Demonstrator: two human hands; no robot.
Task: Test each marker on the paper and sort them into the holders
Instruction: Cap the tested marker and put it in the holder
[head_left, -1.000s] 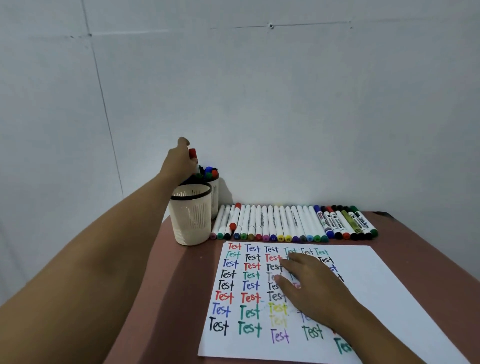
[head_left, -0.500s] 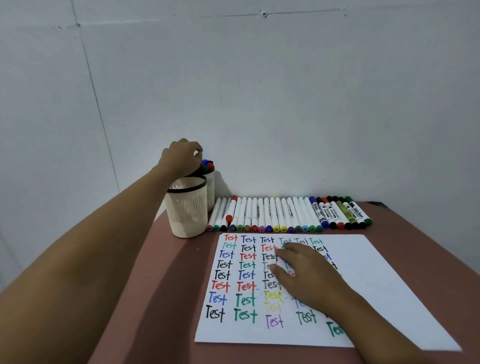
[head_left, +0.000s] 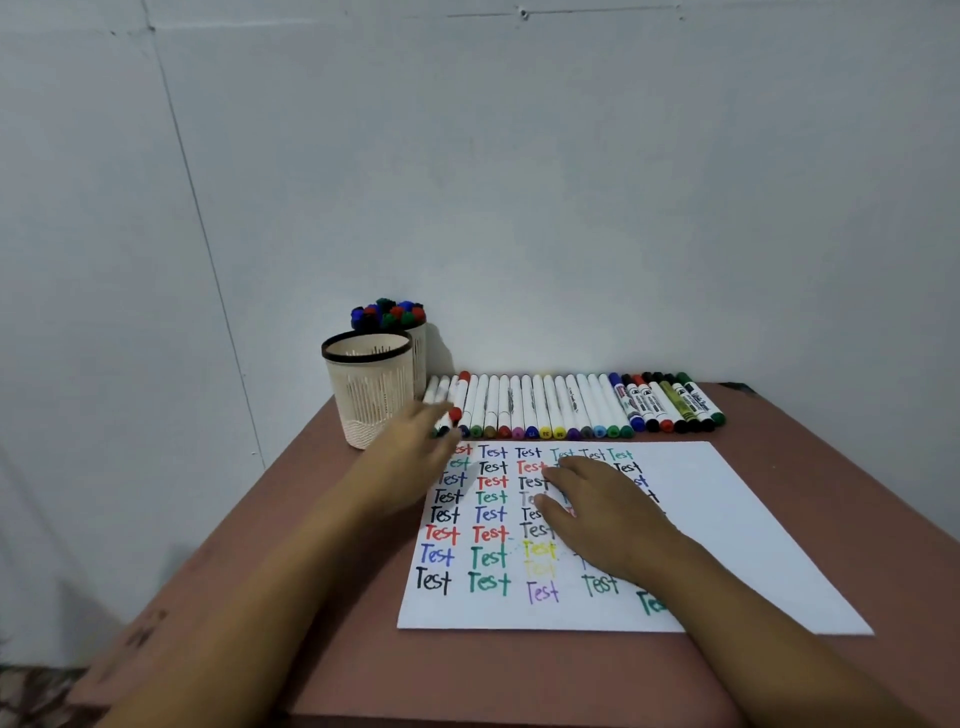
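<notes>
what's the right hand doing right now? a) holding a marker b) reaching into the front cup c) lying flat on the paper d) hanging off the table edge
c: the right hand lies palm down with its fingers spread on the paper, over the written words, and holds no marker.

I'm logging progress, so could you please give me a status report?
Left hand open, at marker row. Right hand flat on paper. Rear holder full. Nothing blocking.
</notes>
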